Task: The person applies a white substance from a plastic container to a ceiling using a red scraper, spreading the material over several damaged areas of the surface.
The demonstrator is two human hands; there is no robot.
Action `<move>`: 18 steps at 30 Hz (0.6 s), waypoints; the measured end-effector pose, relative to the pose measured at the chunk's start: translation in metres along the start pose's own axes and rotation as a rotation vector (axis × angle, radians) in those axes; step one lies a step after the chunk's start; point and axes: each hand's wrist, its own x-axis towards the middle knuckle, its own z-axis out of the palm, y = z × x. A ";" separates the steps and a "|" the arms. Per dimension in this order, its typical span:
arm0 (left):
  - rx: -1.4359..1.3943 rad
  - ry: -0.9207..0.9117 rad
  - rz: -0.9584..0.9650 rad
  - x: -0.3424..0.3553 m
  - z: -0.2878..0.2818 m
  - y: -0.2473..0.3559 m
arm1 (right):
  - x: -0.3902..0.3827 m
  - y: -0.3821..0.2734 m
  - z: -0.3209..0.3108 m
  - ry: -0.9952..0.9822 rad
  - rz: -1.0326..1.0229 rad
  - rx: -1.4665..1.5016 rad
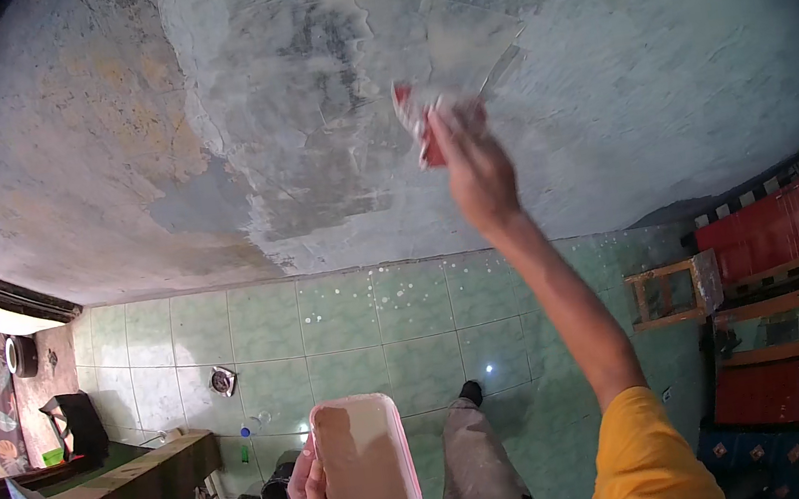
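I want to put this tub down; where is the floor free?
Ahead of the tub, between the round dish and foot: bare tiles, white-spotted toward the wall. Crowded: lower left, with a bottle, dark items and furniture; right, with a wooden frame and red cabinet.

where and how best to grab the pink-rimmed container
Probably grip the pink-rimmed container by its long left side, coming from the left, as the left hand does. It is rectangular with its open top facing up, so a side grip should avoid the contents.
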 end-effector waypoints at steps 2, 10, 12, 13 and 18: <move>-0.003 -0.007 0.002 0.002 -0.004 -0.007 | 0.059 0.007 -0.046 0.142 0.012 -0.057; 0.005 -0.001 0.009 0.005 0.003 -0.008 | -0.001 0.002 0.003 -0.126 -0.016 -0.099; 0.006 -0.025 0.023 -0.001 0.007 0.005 | -0.020 -0.002 0.005 -0.199 0.044 -0.013; 0.009 -0.026 0.022 -0.001 0.006 0.004 | -0.025 -0.001 0.004 -0.287 0.103 0.072; 0.078 -0.050 0.125 -0.003 -0.002 -0.002 | 0.049 0.038 -0.073 0.154 0.106 -0.041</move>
